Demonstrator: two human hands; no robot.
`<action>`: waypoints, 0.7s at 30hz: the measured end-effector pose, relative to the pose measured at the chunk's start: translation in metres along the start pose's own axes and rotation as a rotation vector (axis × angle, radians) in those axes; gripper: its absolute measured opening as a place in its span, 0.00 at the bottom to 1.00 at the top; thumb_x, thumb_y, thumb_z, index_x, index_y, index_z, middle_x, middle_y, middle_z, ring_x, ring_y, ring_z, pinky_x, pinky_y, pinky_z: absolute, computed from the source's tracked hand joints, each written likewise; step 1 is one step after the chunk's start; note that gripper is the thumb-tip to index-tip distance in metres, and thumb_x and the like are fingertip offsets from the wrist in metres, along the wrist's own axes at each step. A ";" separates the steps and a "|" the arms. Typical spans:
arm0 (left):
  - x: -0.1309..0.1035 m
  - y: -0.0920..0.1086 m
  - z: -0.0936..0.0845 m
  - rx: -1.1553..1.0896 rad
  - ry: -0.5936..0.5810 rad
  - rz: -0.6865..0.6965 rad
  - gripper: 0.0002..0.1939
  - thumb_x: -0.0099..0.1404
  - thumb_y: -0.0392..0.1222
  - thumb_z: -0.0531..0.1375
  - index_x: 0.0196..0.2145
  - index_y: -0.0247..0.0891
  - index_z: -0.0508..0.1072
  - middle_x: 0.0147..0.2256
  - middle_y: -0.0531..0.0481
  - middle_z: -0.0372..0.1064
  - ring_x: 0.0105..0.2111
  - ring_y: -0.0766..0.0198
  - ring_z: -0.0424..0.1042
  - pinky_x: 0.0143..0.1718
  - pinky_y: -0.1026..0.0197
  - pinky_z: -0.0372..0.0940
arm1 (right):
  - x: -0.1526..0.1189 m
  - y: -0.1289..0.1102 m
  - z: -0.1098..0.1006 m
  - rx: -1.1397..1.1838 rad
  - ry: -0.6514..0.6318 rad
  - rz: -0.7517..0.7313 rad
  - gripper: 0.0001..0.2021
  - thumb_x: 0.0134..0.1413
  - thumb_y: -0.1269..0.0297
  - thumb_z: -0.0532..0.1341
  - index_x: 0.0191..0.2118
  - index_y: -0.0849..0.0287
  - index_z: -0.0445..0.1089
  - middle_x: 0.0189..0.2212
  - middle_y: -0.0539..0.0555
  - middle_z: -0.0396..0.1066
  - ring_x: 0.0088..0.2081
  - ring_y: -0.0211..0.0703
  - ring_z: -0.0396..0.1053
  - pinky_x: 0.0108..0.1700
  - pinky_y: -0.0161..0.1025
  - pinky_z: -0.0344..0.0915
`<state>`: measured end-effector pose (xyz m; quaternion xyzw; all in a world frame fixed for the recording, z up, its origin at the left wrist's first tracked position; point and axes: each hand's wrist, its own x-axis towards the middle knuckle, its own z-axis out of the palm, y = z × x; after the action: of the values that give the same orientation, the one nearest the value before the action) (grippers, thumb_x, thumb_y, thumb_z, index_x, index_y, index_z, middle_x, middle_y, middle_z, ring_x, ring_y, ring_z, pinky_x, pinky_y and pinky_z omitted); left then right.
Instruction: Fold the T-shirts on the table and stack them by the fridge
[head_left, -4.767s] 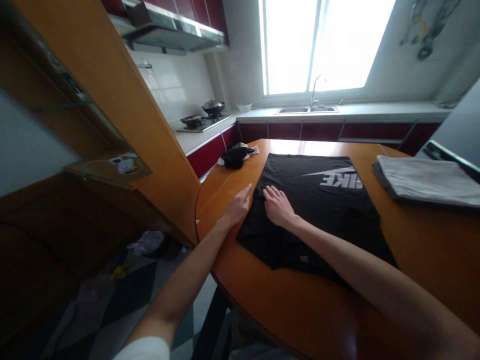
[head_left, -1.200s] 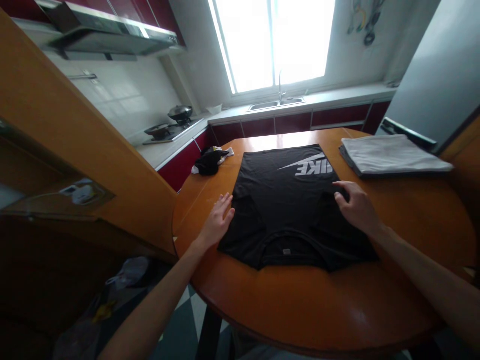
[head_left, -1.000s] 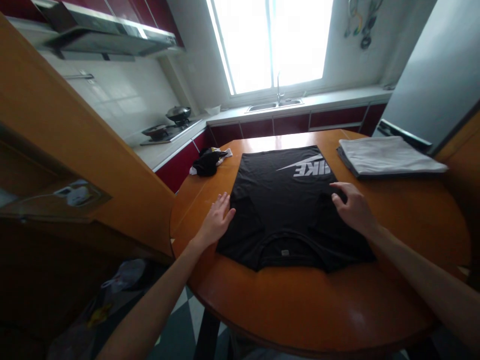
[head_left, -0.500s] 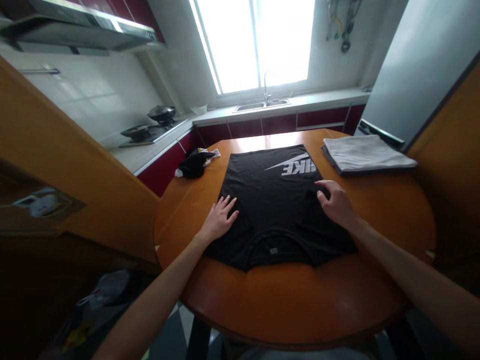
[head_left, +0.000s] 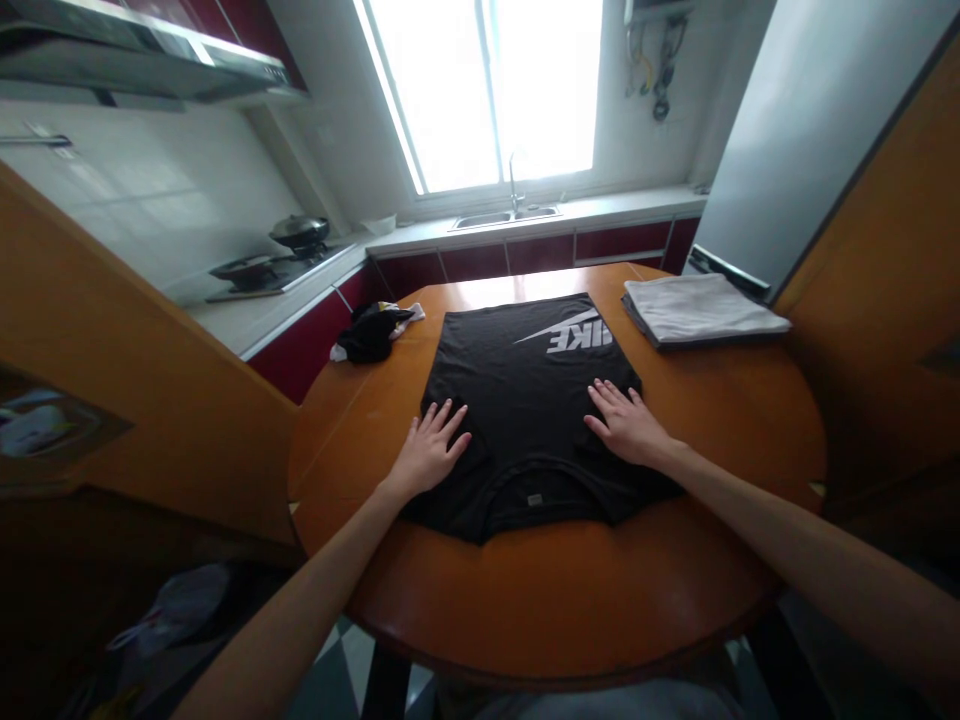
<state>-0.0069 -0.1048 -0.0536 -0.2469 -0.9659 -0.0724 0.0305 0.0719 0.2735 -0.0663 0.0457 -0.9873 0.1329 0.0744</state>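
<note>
A black T-shirt [head_left: 525,390] with a white printed logo lies spread on the round wooden table [head_left: 570,610], its collar toward me. My left hand [head_left: 429,452] rests flat on the shirt's left side, fingers spread. On the opposite side, my right hand [head_left: 626,425] lies on the fabric with its fingers extended. Neither hand grips the cloth.
Folded grey and white cloths [head_left: 705,310] sit at the table's back right. A crumpled black and white cloth [head_left: 371,332] lies at the back left. Beyond are a stove with pans [head_left: 300,232], a sink [head_left: 506,216] and a fridge [head_left: 817,130].
My right hand has come down flat onto the shirt, its fingers now straighter. My left hand stays on the left side of the fabric. The whole view has shifted slightly.
</note>
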 end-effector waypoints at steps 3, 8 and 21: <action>-0.002 0.001 -0.002 0.023 0.035 0.002 0.33 0.74 0.62 0.47 0.70 0.47 0.59 0.72 0.45 0.44 0.72 0.41 0.38 0.68 0.32 0.41 | 0.002 0.001 -0.003 0.001 0.068 0.003 0.31 0.68 0.52 0.49 0.71 0.60 0.54 0.72 0.63 0.47 0.72 0.56 0.45 0.69 0.64 0.45; -0.004 0.002 -0.002 0.013 0.041 -0.015 0.33 0.73 0.64 0.47 0.70 0.50 0.58 0.72 0.46 0.46 0.71 0.38 0.40 0.67 0.31 0.44 | 0.004 0.006 0.000 -0.041 0.059 0.053 0.31 0.69 0.51 0.49 0.70 0.64 0.56 0.71 0.66 0.48 0.72 0.57 0.46 0.69 0.62 0.45; -0.005 0.008 -0.013 -0.026 0.149 0.020 0.35 0.72 0.64 0.49 0.69 0.46 0.59 0.71 0.44 0.49 0.71 0.44 0.47 0.68 0.35 0.47 | 0.006 0.007 -0.005 0.036 0.204 0.036 0.29 0.68 0.54 0.49 0.69 0.62 0.59 0.70 0.65 0.53 0.71 0.58 0.49 0.69 0.62 0.48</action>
<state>0.0012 -0.1025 -0.0401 -0.2509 -0.9574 -0.1027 0.0997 0.0654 0.2814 -0.0627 0.0156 -0.9727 0.1558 0.1713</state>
